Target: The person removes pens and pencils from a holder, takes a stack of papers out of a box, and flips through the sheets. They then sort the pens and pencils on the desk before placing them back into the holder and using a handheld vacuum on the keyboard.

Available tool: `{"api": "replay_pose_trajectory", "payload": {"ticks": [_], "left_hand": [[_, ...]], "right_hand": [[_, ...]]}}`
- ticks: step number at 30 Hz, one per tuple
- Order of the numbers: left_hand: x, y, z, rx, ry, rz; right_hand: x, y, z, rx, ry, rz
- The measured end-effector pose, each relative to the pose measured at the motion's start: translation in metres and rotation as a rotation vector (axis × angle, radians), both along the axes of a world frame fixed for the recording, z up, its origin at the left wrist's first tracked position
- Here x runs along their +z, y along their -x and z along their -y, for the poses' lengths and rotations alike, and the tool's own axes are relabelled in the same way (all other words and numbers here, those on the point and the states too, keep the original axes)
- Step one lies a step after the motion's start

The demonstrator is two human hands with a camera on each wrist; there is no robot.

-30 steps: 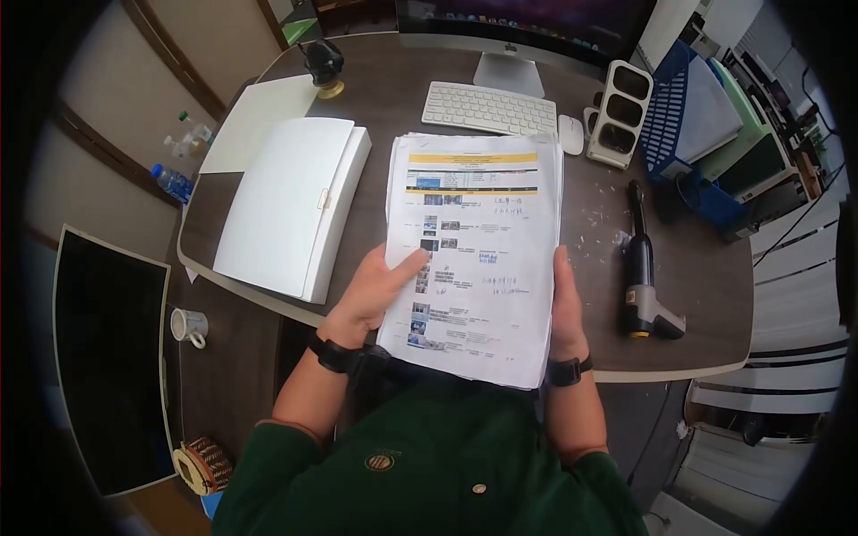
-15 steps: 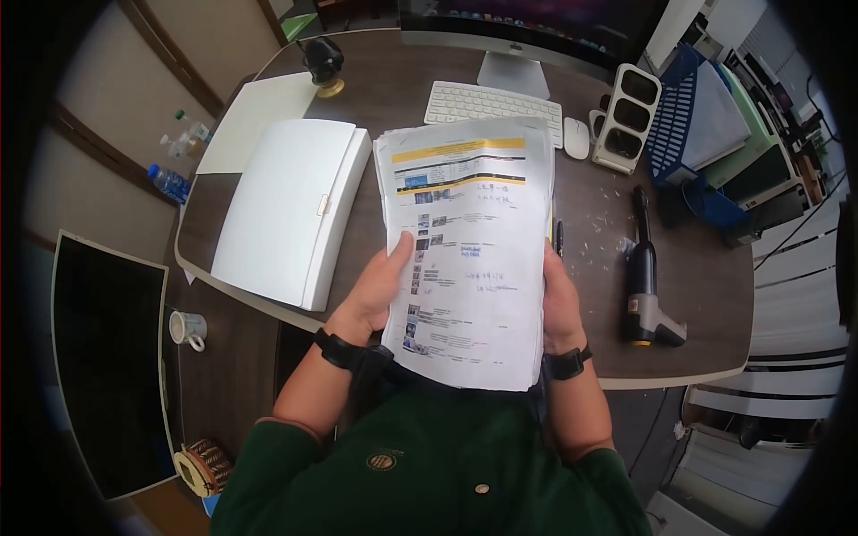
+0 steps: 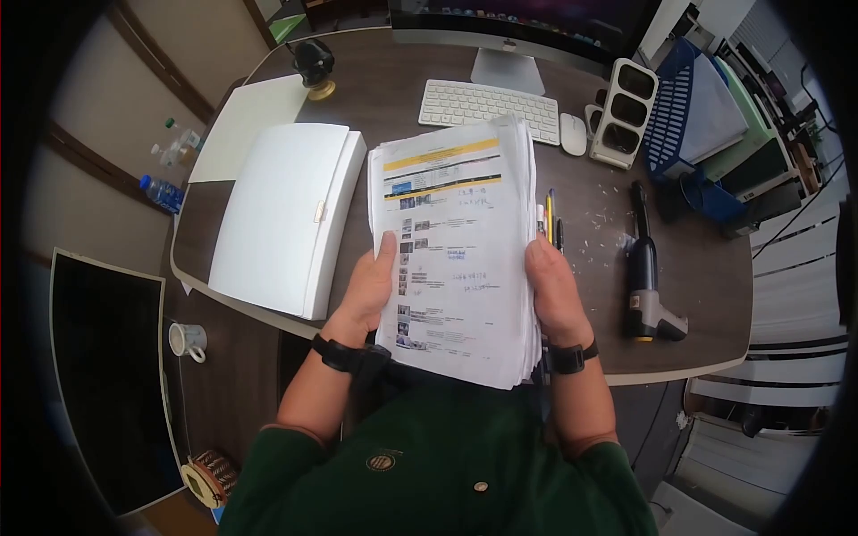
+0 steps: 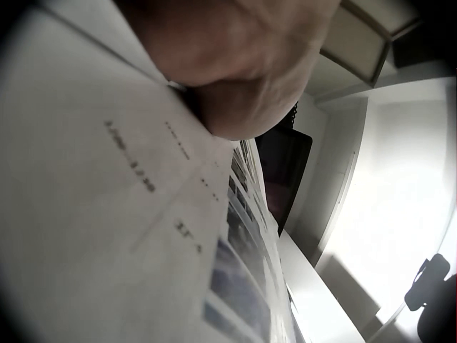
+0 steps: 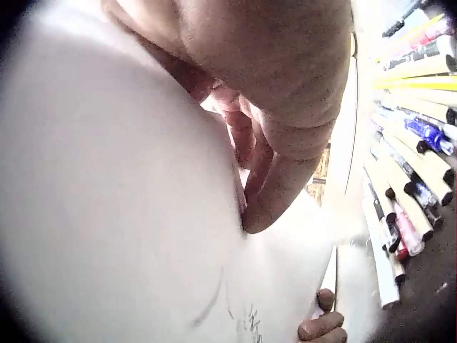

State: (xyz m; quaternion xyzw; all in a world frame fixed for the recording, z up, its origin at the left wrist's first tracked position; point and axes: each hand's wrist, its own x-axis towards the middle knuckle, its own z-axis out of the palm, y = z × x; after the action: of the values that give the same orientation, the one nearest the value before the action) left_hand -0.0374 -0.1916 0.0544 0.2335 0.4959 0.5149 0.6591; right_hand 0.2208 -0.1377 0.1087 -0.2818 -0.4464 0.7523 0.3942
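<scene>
stack of white printed paper [image 3: 444, 268], held over the near edge of a dark brown desk [image 3: 702, 255]; left hand [image 3: 368, 290] and right hand [image 3: 559, 290] grip its sides, fingers closed; a flat white box [image 3: 281, 214] lies left.

The head view looks forward and down from well above the worktop [image 3: 706, 241], wide enough for most of it. Both wrist views sit very near, facing along the papers [image 3: 447, 268] past the left fingers [image 4: 246, 107] and right fingers [image 5: 275, 186] respectively. All three share the papers; head and right wrist share the pens [image 5: 427, 134].
</scene>
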Motion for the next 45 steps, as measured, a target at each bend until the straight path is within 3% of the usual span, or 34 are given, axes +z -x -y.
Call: {"api": "replay_pose_trajectory", "payload": {"ticks": [2,8,18,22,25,28,36,45], "left_hand": [[0.005,0.003,-0.002,0.023,0.012,-0.138],[-0.004,0.016,-0.007,-0.007,0.072,-0.091],[-0.020,0.040,-0.018,0.151,0.051,-0.227],[-0.018,0.035,-0.017,0.149,0.031,-0.174],[-0.017,0.028,-0.019,0.089,0.030,-0.073],[-0.011,0.018,-0.022,0.025,0.021,-0.014],[0.009,0.013,-0.019,0.005,0.042,0.182],[0.004,0.014,-0.018,-0.059,-0.018,0.197]], "right_hand": [[-0.005,0.001,0.001,0.012,0.011,0.013],[-0.009,0.011,-0.003,0.017,0.154,-0.017],[-0.011,0.045,0.000,-0.044,0.229,-0.107],[-0.011,0.049,-0.003,-0.009,0.253,-0.118],[-0.020,0.057,-0.004,0.110,0.411,-0.290],[-0.022,0.070,0.002,0.233,0.424,-0.379],[-0.020,0.073,-0.001,0.231,0.427,-0.393],[-0.024,0.074,0.005,0.229,0.442,-0.439]]}}
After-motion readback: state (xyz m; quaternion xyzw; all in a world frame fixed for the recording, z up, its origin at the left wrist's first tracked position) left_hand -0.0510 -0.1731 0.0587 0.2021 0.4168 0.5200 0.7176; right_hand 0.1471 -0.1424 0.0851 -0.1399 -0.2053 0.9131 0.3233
